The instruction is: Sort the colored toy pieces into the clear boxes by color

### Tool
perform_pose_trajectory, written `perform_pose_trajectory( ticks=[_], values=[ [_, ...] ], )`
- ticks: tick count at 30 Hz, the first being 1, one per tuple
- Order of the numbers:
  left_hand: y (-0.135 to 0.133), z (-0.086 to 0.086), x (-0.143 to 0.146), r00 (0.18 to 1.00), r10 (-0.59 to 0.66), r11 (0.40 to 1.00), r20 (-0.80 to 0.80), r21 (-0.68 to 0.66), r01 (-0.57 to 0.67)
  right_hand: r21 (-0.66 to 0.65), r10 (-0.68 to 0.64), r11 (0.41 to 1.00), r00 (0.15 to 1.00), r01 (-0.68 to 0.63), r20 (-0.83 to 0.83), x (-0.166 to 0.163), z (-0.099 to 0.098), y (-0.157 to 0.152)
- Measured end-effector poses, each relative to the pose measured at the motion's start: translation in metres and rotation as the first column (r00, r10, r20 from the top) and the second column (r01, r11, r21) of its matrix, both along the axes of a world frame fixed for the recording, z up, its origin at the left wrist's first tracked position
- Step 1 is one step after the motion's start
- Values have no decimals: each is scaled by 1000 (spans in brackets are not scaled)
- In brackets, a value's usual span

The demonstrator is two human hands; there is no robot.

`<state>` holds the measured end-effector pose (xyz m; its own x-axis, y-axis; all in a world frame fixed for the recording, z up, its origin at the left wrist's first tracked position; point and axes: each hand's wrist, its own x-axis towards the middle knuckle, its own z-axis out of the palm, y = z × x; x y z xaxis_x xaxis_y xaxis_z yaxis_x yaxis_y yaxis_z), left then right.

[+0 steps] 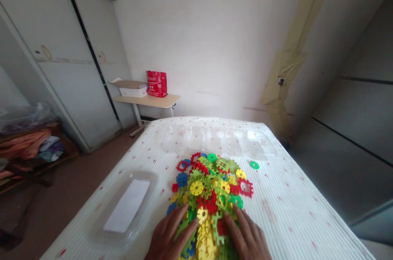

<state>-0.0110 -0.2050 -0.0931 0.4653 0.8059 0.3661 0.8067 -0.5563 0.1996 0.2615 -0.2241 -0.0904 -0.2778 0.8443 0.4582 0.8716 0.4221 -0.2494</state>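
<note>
A heap of plastic interlocking toy pieces (208,184) in red, yellow, green and blue spreads over the near middle of the table. Among them are a yellow notched disc (196,188), a blue disc (182,179) and a red square frame (245,187). My left hand (172,233) rests against the heap's near left side, fingers apart. On the near right side lies my right hand (249,235), its fingers stretched onto the pieces. Between the hands sit several yellow pieces (205,237). Neither hand visibly grips a piece.
Left on the patterned tablecloth (294,206) is a transparent tray (153,180) with white paper (127,206). A transparent compartmented tray (215,139) spans the far side. One green disc (254,165) lies apart, right. Behind, a side table (166,100) holds a red bag (156,84).
</note>
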Motion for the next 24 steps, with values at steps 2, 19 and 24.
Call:
perform_pose_trajectory(
  ticks=[2, 19, 24],
  values=[
    [0, -1, 4, 998, -24, 1000, 56, -8, 24, -84, 74, 993, 992, -84, -106, -8, 11, 12],
    [26, 110, 45, 965, -101, 982, 243, 179, 58, -266, 117, 944, 952, -195, -283, -12, 126, 66],
    [71, 109, 26, 912, 233, 972, 337, -96, -213, -132, -351, 929, 936, 345, -23, 56, 89, 108]
  ],
)
